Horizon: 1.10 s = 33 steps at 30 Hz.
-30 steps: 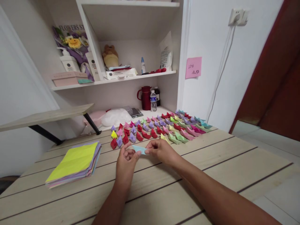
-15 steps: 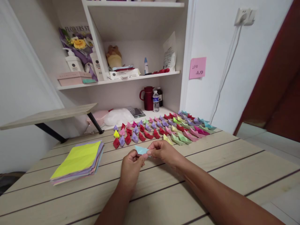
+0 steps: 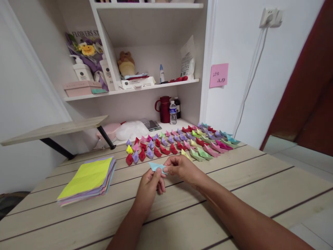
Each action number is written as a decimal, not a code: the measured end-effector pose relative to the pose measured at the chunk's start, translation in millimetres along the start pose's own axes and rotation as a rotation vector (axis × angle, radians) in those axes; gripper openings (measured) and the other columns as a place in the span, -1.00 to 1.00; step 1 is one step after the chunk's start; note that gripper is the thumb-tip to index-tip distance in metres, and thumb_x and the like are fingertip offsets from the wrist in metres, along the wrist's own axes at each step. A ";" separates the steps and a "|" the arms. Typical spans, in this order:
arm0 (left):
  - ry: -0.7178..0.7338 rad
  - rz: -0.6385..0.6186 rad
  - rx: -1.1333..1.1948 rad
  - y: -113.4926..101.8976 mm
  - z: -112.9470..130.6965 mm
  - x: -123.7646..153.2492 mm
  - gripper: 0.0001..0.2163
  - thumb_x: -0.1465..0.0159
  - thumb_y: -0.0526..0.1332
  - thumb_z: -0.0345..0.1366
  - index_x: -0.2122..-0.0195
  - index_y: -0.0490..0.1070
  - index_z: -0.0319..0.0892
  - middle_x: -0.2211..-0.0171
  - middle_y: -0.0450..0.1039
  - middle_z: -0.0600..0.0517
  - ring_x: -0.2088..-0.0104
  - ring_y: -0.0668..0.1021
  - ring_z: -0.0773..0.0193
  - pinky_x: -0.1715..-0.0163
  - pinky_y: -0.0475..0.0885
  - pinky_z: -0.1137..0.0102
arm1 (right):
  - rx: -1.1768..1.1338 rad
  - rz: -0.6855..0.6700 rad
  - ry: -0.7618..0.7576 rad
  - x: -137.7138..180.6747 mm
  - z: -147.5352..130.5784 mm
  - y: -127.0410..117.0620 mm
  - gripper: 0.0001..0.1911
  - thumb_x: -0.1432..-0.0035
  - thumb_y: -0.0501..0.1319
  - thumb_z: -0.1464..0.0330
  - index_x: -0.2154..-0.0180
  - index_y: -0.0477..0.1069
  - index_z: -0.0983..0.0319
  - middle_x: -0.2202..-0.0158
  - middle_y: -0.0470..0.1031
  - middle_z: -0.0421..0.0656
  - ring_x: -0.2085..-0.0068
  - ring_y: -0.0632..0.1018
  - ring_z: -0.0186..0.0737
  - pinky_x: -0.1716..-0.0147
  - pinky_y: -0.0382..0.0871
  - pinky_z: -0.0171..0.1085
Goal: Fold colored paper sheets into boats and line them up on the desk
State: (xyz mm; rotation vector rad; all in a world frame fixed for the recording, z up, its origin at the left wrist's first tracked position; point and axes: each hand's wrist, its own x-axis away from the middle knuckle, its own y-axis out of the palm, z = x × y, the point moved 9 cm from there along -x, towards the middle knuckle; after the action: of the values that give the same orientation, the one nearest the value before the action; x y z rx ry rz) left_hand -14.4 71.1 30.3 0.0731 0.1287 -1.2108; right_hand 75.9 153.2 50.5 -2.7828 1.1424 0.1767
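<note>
A small light-blue folded paper boat (image 3: 156,167) is pinched between my left hand (image 3: 150,187) and my right hand (image 3: 182,168), just above the wooden table (image 3: 234,187). My left fingers grip its near side and my right fingers hold its right end. Behind my hands, several rows of finished paper boats (image 3: 179,142) in red, purple, pink, green and yellow stand on the table. A stack of coloured paper sheets (image 3: 87,178) with a yellow sheet on top lies to the left.
White shelves (image 3: 130,91) at the back hold a red jug (image 3: 164,108), a water bottle (image 3: 173,113), lotion bottles and a plush toy. A folding wooden board (image 3: 54,128) juts out at the left. A pink note (image 3: 219,75) is stuck on the wall.
My hands have kept hold of the blue boat and shifted slightly right and closer together. The view has shifted a little, so the scene sits further right in the frame.
</note>
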 end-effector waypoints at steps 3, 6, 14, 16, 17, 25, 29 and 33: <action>-0.021 -0.032 -0.004 2.7 -2.3 1.1 -0.55 -0.25 0.09 0.15 0.40 0.38 -0.18 0.76 0.34 0.11 0.70 0.30 0.38 0.61 0.19 0.46 | 0.007 -0.004 -0.001 0.5 -1.8 0.0 -0.73 0.14 0.37 0.21 0.51 0.42 0.27 0.62 0.29 -0.29 0.53 0.25 -0.38 0.53 0.09 -0.36; -0.038 -0.049 0.006 3.7 -2.4 3.4 -0.54 -0.24 0.08 0.17 0.43 0.36 -0.18 0.78 0.33 0.10 0.72 0.30 0.37 0.61 0.19 0.45 | 0.019 -0.007 -0.007 1.0 -2.7 0.7 -0.75 0.13 0.36 0.23 0.50 0.43 0.28 0.61 0.29 -0.30 0.52 0.25 -0.38 0.51 0.10 -0.37; -0.041 -0.025 0.040 1.5 -0.5 3.2 -0.47 -0.20 0.08 0.23 0.48 0.39 -0.21 0.77 0.35 0.04 0.73 0.33 0.33 0.62 0.20 0.42 | 0.069 0.008 -0.026 -0.1 -1.1 -1.0 -0.78 0.10 0.33 0.25 0.49 0.43 0.27 0.61 0.27 -0.31 0.53 0.24 -0.38 0.53 0.07 -0.37; -0.034 0.035 0.051 -10.0 -1.7 0.3 -0.46 -0.19 0.07 0.24 0.48 0.39 -0.22 0.76 0.35 0.04 0.73 0.33 0.34 0.65 0.19 0.42 | 0.092 0.019 -0.033 -1.9 1.7 -3.0 -0.81 0.08 0.31 0.27 0.49 0.44 0.28 0.62 0.27 -0.31 0.54 0.24 -0.39 0.54 0.07 -0.38; -0.021 0.087 0.058 -18.6 -1.7 -1.0 -0.46 -0.20 0.06 0.24 0.47 0.39 -0.22 0.76 0.34 0.06 0.73 0.32 0.35 0.65 0.18 0.43 | 0.106 0.027 -0.039 -3.1 3.1 -4.2 -0.83 0.07 0.31 0.29 0.49 0.44 0.28 0.62 0.27 -0.31 0.55 0.24 -0.39 0.55 0.06 -0.38; 0.091 0.337 0.071 -49.5 8.6 -2.8 -0.50 -0.13 0.30 0.07 0.01 0.34 -0.12 0.27 0.50 0.06 0.30 0.55 0.33 0.24 0.42 0.42 | 0.290 0.130 -0.253 -2.0 -15.7 -7.4 -0.93 -0.07 0.27 0.42 0.45 0.48 0.25 0.51 0.43 -0.25 0.46 0.39 -0.32 0.44 0.21 -0.36; 0.076 0.252 0.040 -34.5 9.4 -5.4 -0.53 0.04 0.46 -0.18 0.11 0.44 -0.16 0.29 0.56 0.02 0.24 0.56 0.27 0.20 0.41 0.42 | 0.439 0.160 -0.417 8.3 -38.3 -4.4 -0.90 -0.08 0.30 0.50 0.43 0.53 0.20 0.41 0.50 -0.20 0.31 0.46 -0.23 0.26 0.23 -0.29; 0.079 0.276 0.004 -37.3 8.2 -4.5 -0.71 0.01 0.42 -0.18 0.31 0.50 -0.19 0.44 0.53 0.06 0.39 0.52 0.33 0.31 0.40 0.45 | 0.543 0.167 -0.501 13.6 -47.5 -2.0 -0.86 -0.09 0.31 0.54 0.43 0.53 0.19 0.41 0.52 -0.19 0.28 0.47 -0.19 0.23 0.20 -0.26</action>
State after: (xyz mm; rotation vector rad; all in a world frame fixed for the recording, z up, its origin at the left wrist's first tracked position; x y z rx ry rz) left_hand -50.4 61.1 39.5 0.1380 0.1792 -0.9333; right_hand 89.7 137.6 95.4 -2.0166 1.0834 0.4687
